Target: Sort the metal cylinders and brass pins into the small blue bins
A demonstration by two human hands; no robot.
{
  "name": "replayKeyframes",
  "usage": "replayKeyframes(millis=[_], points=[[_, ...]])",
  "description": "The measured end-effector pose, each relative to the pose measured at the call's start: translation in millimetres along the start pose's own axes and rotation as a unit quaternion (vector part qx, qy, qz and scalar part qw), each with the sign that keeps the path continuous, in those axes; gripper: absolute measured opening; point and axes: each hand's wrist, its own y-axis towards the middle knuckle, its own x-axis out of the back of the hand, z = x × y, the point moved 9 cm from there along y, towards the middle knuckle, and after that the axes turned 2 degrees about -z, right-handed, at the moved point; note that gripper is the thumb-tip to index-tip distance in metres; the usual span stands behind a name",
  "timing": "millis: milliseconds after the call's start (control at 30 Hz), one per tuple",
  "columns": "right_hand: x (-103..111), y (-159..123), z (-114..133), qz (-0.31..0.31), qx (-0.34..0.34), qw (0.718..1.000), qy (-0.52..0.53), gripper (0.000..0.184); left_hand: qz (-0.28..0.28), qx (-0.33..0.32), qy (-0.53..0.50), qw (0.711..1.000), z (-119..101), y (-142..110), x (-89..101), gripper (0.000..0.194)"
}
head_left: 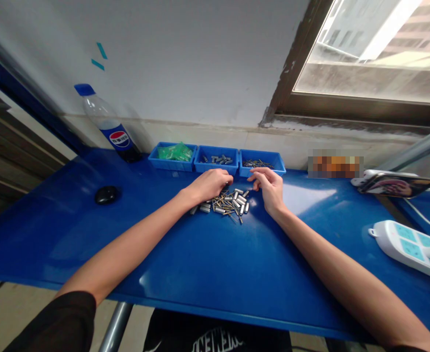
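Note:
A pile of silver metal cylinders and thin brass-coloured screws or pins lies loose on the blue table. My left hand is over the pile's far left edge, in front of the middle bin, its fingers curled downward and closed; what they hold, if anything, is hidden. To the right of the pile, my right hand hovers before the right bin, thumb and fingers bent but apart, with nothing visible between them. The middle blue bin contains several silver cylinders; the right blue bin contains thin dark and brass-coloured pieces.
The left blue bin holds green plastic-looking pieces. A cola bottle stands by the wall, with a black mouse nearer me. At the right are a phone on a stand and a white power strip.

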Motion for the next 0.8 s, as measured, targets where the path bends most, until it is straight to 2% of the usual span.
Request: replayKeyframes(millis=[167,300,467,667,800], points=[[0.5,0.3,-0.7,0.000,-0.002,1.000,-0.003,0.014,-0.058,0.000,-0.119,0.991,-5.8,1.9,16.1,0.032],[-0.2,0.7,-0.9,0.002,-0.005,1.000,-0.007,0.014,-0.069,0.010,-0.203,0.977,-8.1,3.7,21.6,0.031],[-1.8,0.3,-0.1,0.004,-0.010,1.000,-0.013,0.013,-0.127,0.032,-0.166,0.977,1.1,2.7,36.6,0.024],[-2.8,0.2,-0.7,0.008,-0.013,1.000,-0.002,0.013,-0.254,0.111,-0.109,0.955,32.1,-8.4,65.8,0.020],[-2.3,0.2,-0.6,0.011,-0.010,1.000,-0.010,0.013,-0.269,0.132,-0.030,0.954,39.6,-12.3,69.6,0.030]])
